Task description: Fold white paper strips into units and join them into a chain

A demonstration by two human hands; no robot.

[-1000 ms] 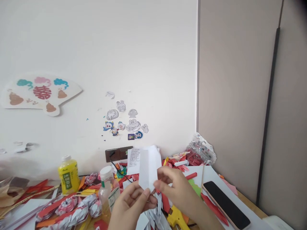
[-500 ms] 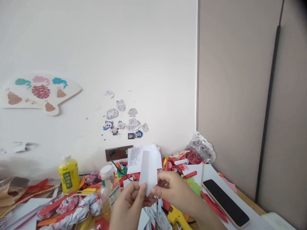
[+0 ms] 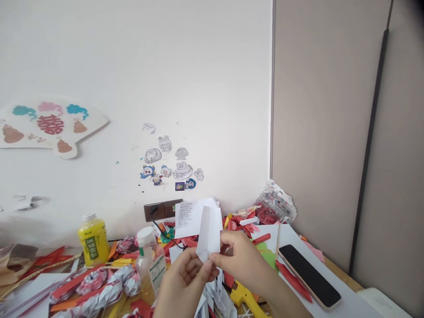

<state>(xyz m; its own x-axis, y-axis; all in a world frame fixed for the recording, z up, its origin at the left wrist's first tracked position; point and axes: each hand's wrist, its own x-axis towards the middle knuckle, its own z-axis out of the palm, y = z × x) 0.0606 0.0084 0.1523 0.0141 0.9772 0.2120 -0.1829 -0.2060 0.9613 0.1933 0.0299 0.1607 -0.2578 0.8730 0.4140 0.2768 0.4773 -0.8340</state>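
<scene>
A folded piece of white paper (image 3: 209, 232) stands upright between my two hands, a crease running down its length. My left hand (image 3: 187, 278) pinches its lower end between thumb and fingers. On the right edge, low down, my right hand (image 3: 236, 254) grips the same paper, its fingertips partly behind the sheet. Under my hands lie crumpled white paper strips (image 3: 220, 300). A yellow glue gun (image 3: 245, 298) rests just below my right wrist.
A clear bottle (image 3: 147, 256) and a yellow drink bottle (image 3: 93, 240) stand at left among red and white paper scraps. A black phone (image 3: 309, 276) lies on a white sheet at right. Behind my hands a handwritten page (image 3: 188, 221) leans near a wall socket (image 3: 162, 210).
My hands have shifted slightly right with the white paper. Its lower end has opened out around the crease, and my left thumb has moved toward the right fingers.
</scene>
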